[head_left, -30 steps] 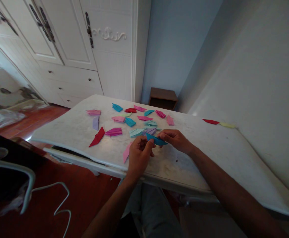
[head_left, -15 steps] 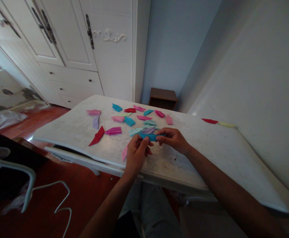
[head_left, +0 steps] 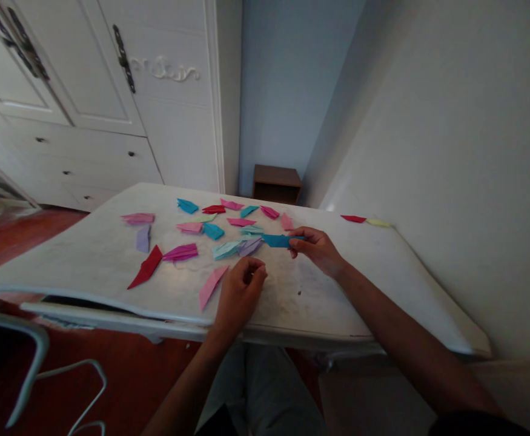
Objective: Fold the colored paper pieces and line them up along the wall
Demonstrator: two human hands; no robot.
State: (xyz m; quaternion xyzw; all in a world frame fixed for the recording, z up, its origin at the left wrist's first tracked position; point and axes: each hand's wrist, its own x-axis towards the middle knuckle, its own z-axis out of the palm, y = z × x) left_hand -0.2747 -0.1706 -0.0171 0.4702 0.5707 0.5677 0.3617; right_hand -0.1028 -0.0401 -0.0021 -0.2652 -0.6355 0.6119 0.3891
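Note:
My right hand pinches one end of a folded blue paper piece between thumb and fingers, just above the table. The piece is long and slim, its free end pointing left towards a lavender folded paper. Nearer to me, my left hand is loosely closed, thumb against curled fingers, with nothing visible in it. Beside it on the left lies a pink folded paper. A pale mint folded paper rests just beyond that hand.
Several folded papers in pink, red, blue and green are spread over the white table. A red piece and a yellow piece lie far right by the wall. Behind stand a white wardrobe and a brown box-shaped cabinet.
My left hand has let go of the blue folded paper and drawn back towards me. The right hand alone holds it now. The view has turned to the right.

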